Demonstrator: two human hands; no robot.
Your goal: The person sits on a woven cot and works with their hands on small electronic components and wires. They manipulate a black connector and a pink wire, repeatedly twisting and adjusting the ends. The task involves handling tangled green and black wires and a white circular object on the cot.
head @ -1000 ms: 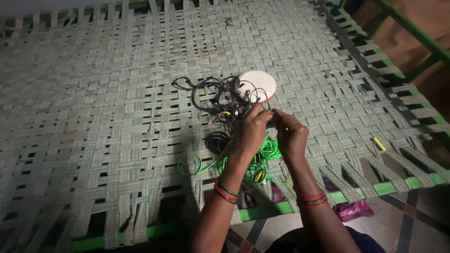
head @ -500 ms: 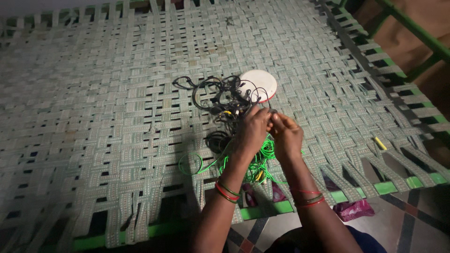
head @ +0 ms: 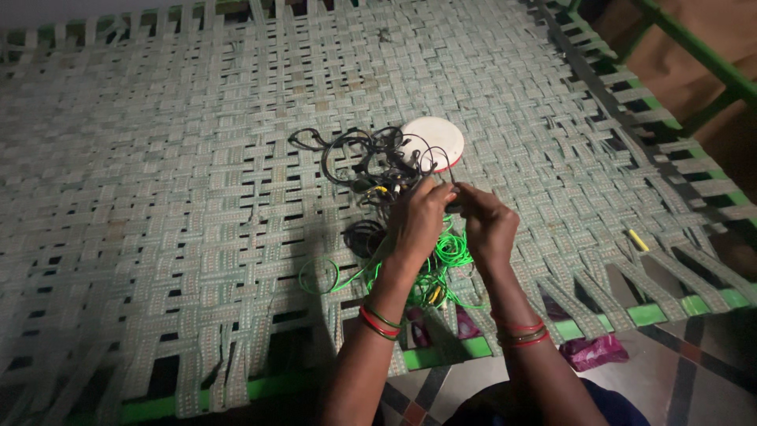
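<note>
Near the front edge of the woven cot [head: 197, 237], a black cable tangle [head: 367, 162] is pinched by the fingers of the left hand [head: 418, 221] and right hand [head: 487, 225], held together so strands can be worked apart. Green wire [head: 441, 260] lies beneath; a round white lid [head: 435, 138] sits just beyond.

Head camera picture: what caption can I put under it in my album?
Left hand and right hand meet over tangled black wires and green wires on a woven cot.

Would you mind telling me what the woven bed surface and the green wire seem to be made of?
The woven bed surface looks like flat synthetic webbing, matte pale green, interlaced in strips. The green wire by the hands looks plastic-coated: bright, smooth, springy loops.
</note>
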